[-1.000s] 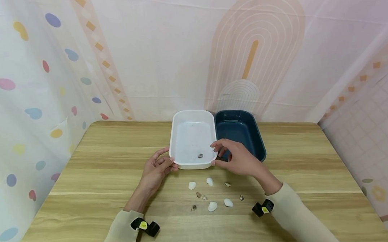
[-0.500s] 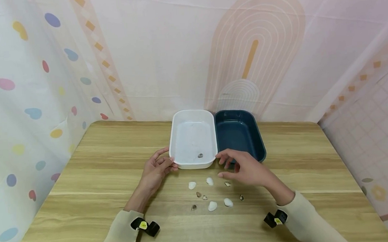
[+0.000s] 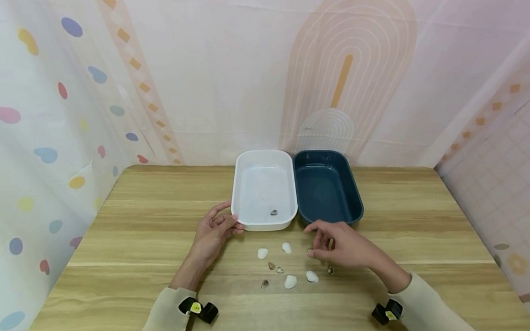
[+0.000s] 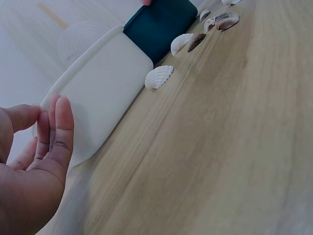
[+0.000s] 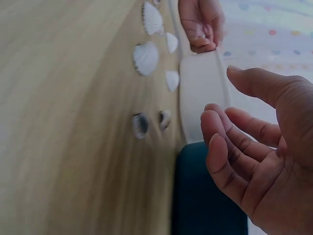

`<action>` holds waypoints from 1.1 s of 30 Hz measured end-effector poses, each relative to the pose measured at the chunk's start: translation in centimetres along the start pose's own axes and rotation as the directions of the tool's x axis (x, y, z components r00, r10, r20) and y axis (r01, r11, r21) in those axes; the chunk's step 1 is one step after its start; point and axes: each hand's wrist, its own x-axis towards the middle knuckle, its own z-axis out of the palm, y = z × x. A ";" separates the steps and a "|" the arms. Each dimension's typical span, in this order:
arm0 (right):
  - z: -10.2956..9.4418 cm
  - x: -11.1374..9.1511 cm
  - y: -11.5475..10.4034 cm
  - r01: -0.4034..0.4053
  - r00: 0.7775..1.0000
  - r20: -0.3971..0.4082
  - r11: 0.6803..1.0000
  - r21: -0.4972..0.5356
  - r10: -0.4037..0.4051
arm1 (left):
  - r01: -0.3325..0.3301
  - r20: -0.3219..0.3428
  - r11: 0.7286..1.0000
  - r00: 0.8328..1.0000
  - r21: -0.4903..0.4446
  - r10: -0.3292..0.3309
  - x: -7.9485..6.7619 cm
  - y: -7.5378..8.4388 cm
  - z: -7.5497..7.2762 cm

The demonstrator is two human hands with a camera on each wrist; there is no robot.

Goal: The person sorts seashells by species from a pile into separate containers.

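"What am I holding on the left?"

"Your left hand [image 3: 212, 234] pinches the near left corner of the white, rounded rectangular tray [image 3: 265, 226], thumb at the rim. A small dark shell [image 3: 273, 212] lies inside, towards the near end."

"And the other side?"

"Your right hand [image 3: 344, 243] holds nothing; its thumb and loosely bent fingers are apart. It is just in front of the glossy dark blue rectangular tray [image 3: 323, 187], which stands right beside the white one. A small brownish shell [image 3: 309, 250] shows partly hidden behind your thumb; the head view leaves contact unclear, but from your right wrist your fingers look clear of the shells."

"Where are the rest?"

"On the wood-grained table [image 3: 125, 231], nearer you than the trays: four white ridged shells [image 3: 290, 282] scattered among small brown shells [image 3: 265, 284]. One of those, a small dark-and-pale shell [image 3: 330, 270], lies just below your right hand."
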 end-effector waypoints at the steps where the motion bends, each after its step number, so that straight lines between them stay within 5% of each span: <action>1: 0.1 -0.1 0.2 -0.002 1.000 0.001 1.000 -0.003 0.002 | 0.001 0.000 1.000 1.000 -0.001 -0.001 0.0 0.0 0.0; 13: 1.5 -1.2 2.5 -0.060 0.998 0.027 0.998 0.011 0.060 | -0.001 0.007 1.000 1.000 0.004 0.001 0.0 0.2 0.2; 33: 2.8 -0.2 2.5 -0.152 0.984 -0.099 0.988 0.000 0.151 | 0.008 0.002 1.000 1.000 0.005 -0.008 -0.1 0.2 0.1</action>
